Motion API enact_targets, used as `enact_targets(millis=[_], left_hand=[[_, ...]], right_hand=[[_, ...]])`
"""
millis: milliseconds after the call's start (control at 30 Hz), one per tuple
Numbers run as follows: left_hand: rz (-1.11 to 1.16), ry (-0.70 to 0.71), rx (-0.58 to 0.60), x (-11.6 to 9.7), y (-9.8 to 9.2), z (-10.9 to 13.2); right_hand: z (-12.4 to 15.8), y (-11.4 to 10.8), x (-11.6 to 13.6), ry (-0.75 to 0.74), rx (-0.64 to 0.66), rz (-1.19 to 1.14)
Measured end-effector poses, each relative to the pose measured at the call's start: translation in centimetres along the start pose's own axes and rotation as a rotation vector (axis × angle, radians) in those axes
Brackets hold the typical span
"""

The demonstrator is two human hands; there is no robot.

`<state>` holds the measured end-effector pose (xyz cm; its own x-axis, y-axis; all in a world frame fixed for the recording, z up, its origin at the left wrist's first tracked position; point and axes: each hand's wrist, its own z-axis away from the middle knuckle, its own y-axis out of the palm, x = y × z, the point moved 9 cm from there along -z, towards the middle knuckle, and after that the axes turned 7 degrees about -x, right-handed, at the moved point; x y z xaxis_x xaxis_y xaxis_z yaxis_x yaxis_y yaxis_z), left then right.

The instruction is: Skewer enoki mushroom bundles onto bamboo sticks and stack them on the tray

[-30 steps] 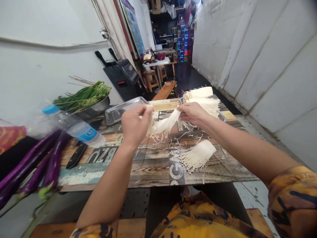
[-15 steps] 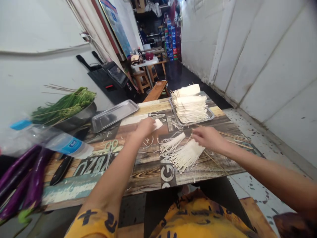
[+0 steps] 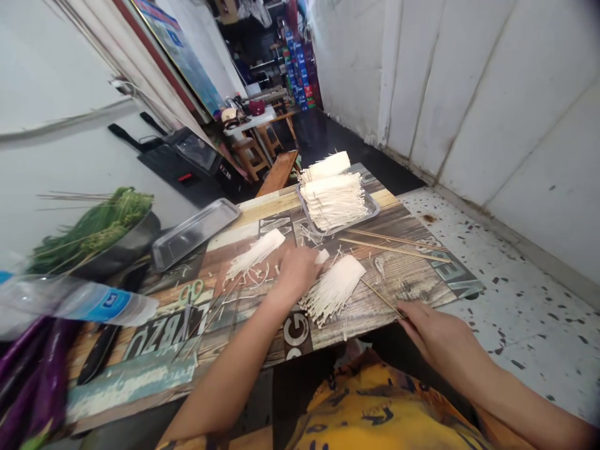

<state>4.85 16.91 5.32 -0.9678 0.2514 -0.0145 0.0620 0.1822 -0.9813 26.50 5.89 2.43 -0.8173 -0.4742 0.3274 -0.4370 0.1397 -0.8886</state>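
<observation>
Near the table's middle, my left hand (image 3: 300,270) is closed over a small enoki bundle, whose pale end (image 3: 322,256) shows past the fingers. My right hand (image 3: 417,320), at the table's front edge, pinches the end of a thin skewer (image 3: 382,296). That skewer runs up to a fanned enoki bunch (image 3: 334,289) lying between my hands. Another enoki bunch (image 3: 255,255) lies beyond and left of my left hand. A grey tray (image 3: 372,208) at the back holds stacked enoki bundles (image 3: 334,197).
Several loose skewers (image 3: 394,240) lie right of centre. To the left are a clear tray (image 3: 197,232), green scissors (image 3: 191,292), a black-handled knife (image 3: 100,353), a water bottle (image 3: 107,304), eggplants (image 3: 49,387) and a bowl (image 3: 135,240) of greens.
My left hand has moved right and nearer, leaving an enoki bunch behind it and now covering the small bundle. My right hand has moved from the fanned bunch to the skewer's near end.
</observation>
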Motion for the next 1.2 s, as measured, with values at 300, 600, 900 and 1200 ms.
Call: enact_targets(millis=[300,600,900,1200], left_hand=[[0.135,0.025,-0.065,-1.4,0.0,0.5],[0.255,0.073,-0.184,-2.2,1.0,1.2],[0.293,0.13,-0.321,-2.3,0.4,1.3],[0.307,0.16,-0.362,-2.6,0.2,1.5]], right_hand=[[0.9,0.4,-0.8,0.024,0.02,-0.057],[2.5,-0.8,0.6,-0.056,-0.093,-0.23],[2.6,-1.4,1.1,-0.178,-0.173,-0.187],[2.4,-1.0,0.9,-0.139,-0.135,-0.215]])
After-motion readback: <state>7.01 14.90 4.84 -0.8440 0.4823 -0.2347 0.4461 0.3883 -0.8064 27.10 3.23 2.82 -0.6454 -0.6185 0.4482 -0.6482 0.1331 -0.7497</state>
